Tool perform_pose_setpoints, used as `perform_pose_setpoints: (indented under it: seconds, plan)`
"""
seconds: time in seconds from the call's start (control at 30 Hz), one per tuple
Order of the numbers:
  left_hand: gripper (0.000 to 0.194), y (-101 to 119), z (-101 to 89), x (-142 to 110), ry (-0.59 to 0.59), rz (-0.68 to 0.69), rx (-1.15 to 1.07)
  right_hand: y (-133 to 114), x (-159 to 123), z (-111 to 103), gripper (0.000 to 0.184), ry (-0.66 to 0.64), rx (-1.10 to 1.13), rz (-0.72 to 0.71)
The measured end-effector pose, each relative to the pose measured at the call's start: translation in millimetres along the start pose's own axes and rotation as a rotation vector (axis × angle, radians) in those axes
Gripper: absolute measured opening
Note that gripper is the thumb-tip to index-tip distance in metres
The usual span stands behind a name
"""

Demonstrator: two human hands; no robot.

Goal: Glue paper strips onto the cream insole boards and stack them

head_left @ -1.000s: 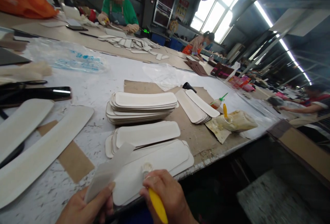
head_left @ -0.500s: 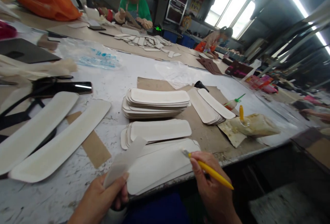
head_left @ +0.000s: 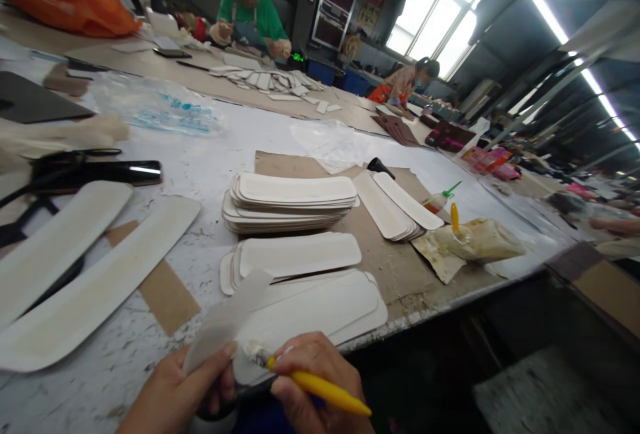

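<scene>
From here the left hand (head_left: 187, 381) pinches a thin, pale grey flat sheet (head_left: 220, 321) while the right hand (head_left: 320, 377) grips a yellow-handled brush (head_left: 333, 393), its tip over, perhaps touching, the left end of overlapping long white round-cornered pieces (head_left: 313, 307) at the white-covered desk's (head_left: 250, 137) edge.

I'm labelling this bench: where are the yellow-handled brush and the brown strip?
Yellow-handled brush (head_left: 325, 389): head view, middle of the handle.
Brown strip (head_left: 169, 297): head view, its uncovered lower part.
</scene>
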State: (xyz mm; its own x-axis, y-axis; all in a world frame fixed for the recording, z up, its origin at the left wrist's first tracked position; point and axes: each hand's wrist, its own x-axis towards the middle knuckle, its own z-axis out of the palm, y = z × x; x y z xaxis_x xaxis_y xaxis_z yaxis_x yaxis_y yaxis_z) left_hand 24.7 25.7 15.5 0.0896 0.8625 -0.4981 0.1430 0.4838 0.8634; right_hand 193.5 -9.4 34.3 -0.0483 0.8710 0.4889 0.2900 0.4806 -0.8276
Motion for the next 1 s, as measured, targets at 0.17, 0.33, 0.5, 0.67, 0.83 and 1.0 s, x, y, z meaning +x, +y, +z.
perform_pose_setpoints:
  seconds: [0.17,0.33,0.5,0.67,0.83,1.0]
  plan:
    - [0.043,-4,-0.8,5,-0.056,-0.01,-0.01,1,6,-9,0.013,0.041,-0.042,0.103]
    - [0.044,-12,0.1,9,-0.06,-0.019,-0.036,-1,8,-7,0.014,0.116,0.03,0.341]
    - [0.044,-8,0.4,8,-0.056,-0.021,-0.011,5,12,-9,0.02,0.043,-0.075,0.374]
    - [0.039,0,-0.6,5,0.002,-0.012,-0.007,3,20,-45,0.023,0.137,-0.376,0.233]
    - [0.039,18,-2.6,-12,0.166,0.05,-0.006,-6,42,-37,0.035,-0.047,-0.15,0.468]
    - [0.052,30,3.7,-36,0.01,0.054,-0.019,-13,50,6,0.037,-0.188,0.372,0.67]
